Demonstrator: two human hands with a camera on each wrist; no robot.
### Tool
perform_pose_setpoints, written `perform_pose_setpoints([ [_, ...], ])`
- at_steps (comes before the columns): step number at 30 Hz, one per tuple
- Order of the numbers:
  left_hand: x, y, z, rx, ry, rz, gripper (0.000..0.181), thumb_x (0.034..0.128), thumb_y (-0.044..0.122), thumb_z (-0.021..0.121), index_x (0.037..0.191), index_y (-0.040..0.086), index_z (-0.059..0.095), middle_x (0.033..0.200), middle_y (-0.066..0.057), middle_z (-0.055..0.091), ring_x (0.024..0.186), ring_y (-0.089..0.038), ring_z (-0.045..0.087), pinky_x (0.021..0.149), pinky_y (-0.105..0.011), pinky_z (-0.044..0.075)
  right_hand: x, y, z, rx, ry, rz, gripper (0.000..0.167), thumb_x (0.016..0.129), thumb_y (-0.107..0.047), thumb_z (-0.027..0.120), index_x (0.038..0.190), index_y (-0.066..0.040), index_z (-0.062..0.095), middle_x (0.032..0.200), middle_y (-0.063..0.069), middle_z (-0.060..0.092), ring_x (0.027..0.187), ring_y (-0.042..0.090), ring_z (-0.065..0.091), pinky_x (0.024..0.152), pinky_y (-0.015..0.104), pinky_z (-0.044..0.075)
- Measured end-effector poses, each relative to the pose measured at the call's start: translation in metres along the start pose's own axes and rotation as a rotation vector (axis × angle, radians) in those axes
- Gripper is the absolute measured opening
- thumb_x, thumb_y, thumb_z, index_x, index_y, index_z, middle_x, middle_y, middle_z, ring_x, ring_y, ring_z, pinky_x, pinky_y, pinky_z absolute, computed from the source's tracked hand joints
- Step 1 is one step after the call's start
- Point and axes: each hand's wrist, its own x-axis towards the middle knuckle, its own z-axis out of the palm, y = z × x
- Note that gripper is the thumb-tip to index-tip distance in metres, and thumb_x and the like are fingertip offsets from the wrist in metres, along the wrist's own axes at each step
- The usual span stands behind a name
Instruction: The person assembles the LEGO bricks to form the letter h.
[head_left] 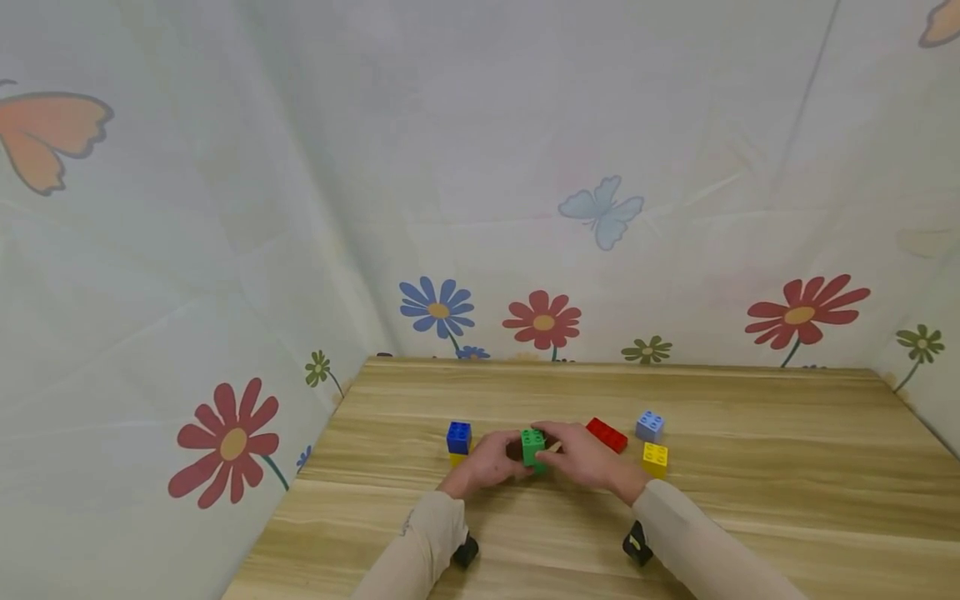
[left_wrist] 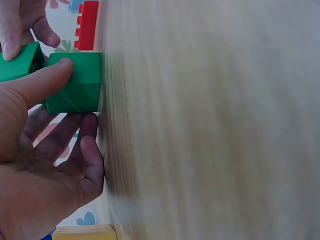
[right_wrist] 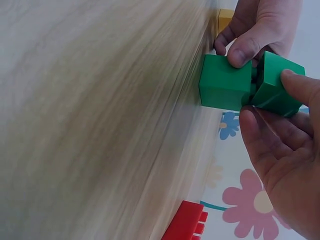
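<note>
Two green toy bricks are stacked between the hands at mid-table. The lower green brick (right_wrist: pixel 225 82) stands on the wood, pinched between the thumb and fingers of my left hand (head_left: pixel 491 460). Above it, my right hand (head_left: pixel 588 457) grips the upper green brick (right_wrist: pixel 280 85) by its sides. That upper brick sits tilted on the lower one, with a narrow dark gap along one edge in the right wrist view. Studs show on its top in the head view. Left of my left hand, a dark blue brick (head_left: pixel 459 437) rests on a yellow brick (head_left: pixel 458 459).
Beyond the right hand lie a long red brick (head_left: pixel 606 435), a light blue brick (head_left: pixel 649 426) and another yellow brick (head_left: pixel 655 459). The wooden table (head_left: pixel 787 467) meets a fabric backdrop (head_left: pixel 480 208) printed with flowers and butterflies. Black devices (head_left: pixel 637 544) hang under both wrists.
</note>
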Motion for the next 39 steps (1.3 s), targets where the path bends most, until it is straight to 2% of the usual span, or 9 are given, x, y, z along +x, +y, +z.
perform_pose_setpoints([
  [8, 0.0, 0.001, 0.0, 0.001, 0.003, -0.015, 0.037, 0.0909, 0.005, 0.083, 0.126, 0.004, 0.072, 0.123, -0.011, 0.073, 0.117, -0.028, 0.066, 0.103, -0.046, 0.052, 0.001, 0.003, 0.0, 0.032, 0.01, 0.017, 0.046, 0.105, -0.018, 0.069, 0.147, -0.003, 0.057, 0.132, 0.01, 0.067, 0.116, 0.029, 0.063, 0.101, 0.048, 0.055],
  [16, 0.002, -0.001, 0.0, 0.014, 0.017, -0.009, 0.035, 0.09, 0.005, 0.084, 0.124, 0.004, 0.074, 0.124, -0.011, 0.074, 0.119, -0.028, 0.065, 0.106, -0.048, 0.05, 0.004, 0.0, -0.001, 0.02, 0.016, -0.029, 0.043, 0.102, -0.012, 0.072, 0.142, -0.003, 0.061, 0.131, 0.011, 0.068, 0.116, 0.03, 0.064, 0.101, 0.05, 0.055],
  [22, 0.0, 0.0, 0.0, 0.003, 0.003, 0.009, 0.036, 0.0914, 0.007, 0.083, 0.126, 0.005, 0.073, 0.124, -0.011, 0.074, 0.119, -0.029, 0.066, 0.105, -0.048, 0.051, 0.004, 0.001, 0.0, 0.017, 0.021, -0.02, 0.041, 0.103, -0.009, 0.07, 0.142, -0.003, 0.06, 0.132, 0.01, 0.067, 0.116, 0.03, 0.064, 0.102, 0.05, 0.055],
  [30, 0.0, 0.0, 0.001, -0.008, -0.012, 0.002, 0.04, 0.0936, 0.007, 0.081, 0.132, 0.005, 0.07, 0.126, -0.012, 0.073, 0.121, -0.029, 0.066, 0.106, -0.049, 0.051, 0.006, 0.006, -0.003, 0.024, 0.014, -0.031, 0.041, 0.104, -0.008, 0.068, 0.144, 0.0, 0.059, 0.135, 0.013, 0.066, 0.119, 0.033, 0.064, 0.104, 0.051, 0.053],
  [33, 0.001, 0.0, 0.002, -0.013, -0.015, -0.009, 0.039, 0.094, 0.009, 0.081, 0.131, 0.005, 0.07, 0.126, -0.01, 0.073, 0.12, -0.028, 0.066, 0.106, -0.049, 0.051, 0.008, 0.009, -0.003, 0.004, 0.007, -0.064, 0.038, 0.104, -0.008, 0.068, 0.141, -0.002, 0.061, 0.132, 0.012, 0.068, 0.118, 0.032, 0.065, 0.103, 0.05, 0.054],
  [39, 0.0, 0.002, -0.001, -0.025, -0.013, -0.02, 0.041, 0.0931, 0.008, 0.081, 0.132, 0.004, 0.07, 0.124, -0.009, 0.074, 0.115, -0.025, 0.067, 0.102, -0.046, 0.054, 0.01, 0.009, -0.001, -0.115, -0.009, -0.126, 0.04, 0.103, -0.008, 0.07, 0.141, 0.0, 0.061, 0.127, 0.012, 0.069, 0.116, 0.03, 0.068, 0.101, 0.045, 0.056],
])
